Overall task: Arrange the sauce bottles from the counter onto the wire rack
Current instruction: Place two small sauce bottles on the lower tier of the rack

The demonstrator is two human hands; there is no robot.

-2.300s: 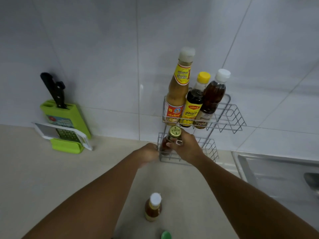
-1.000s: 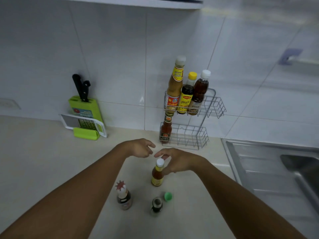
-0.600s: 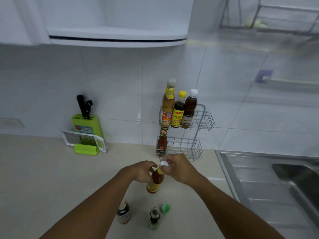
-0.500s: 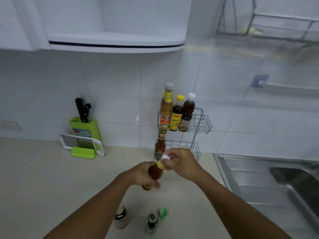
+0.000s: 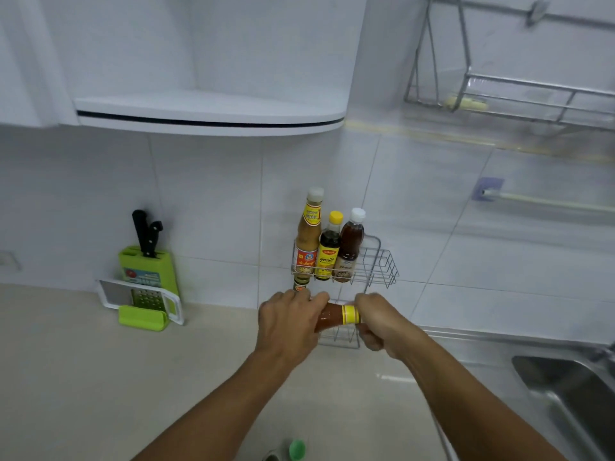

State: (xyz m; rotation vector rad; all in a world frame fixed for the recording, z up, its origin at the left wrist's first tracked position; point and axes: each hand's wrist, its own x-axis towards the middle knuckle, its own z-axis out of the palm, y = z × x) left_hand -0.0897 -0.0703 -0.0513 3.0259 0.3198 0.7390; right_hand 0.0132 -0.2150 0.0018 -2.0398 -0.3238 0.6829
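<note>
Chili sauce bottle (image 5: 334, 317) held sideways at frame centre, long axis left-right, before wire rack (image 5: 379, 264); left hand (image 5: 286, 324) fingers wrapped around body, right hand (image 5: 379, 322) fingers clenched over cap.

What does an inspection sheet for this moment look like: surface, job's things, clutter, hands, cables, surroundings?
Surface: beige counter, mostly bare.
Job's things: wire rack against the tiled wall; three sauce bottles upright on its upper tier; another bottle's top shows below them; red sauce bottle held sideways before the lower tier.
Clutter: green cap at the bottom edge; green knife block; grater.
Hands: left hand grips the bottle's base end, right hand its cap end.
Cables: nothing seen.
Surroundings: steel sink, wall dish rack, cabinet overhead.
</note>
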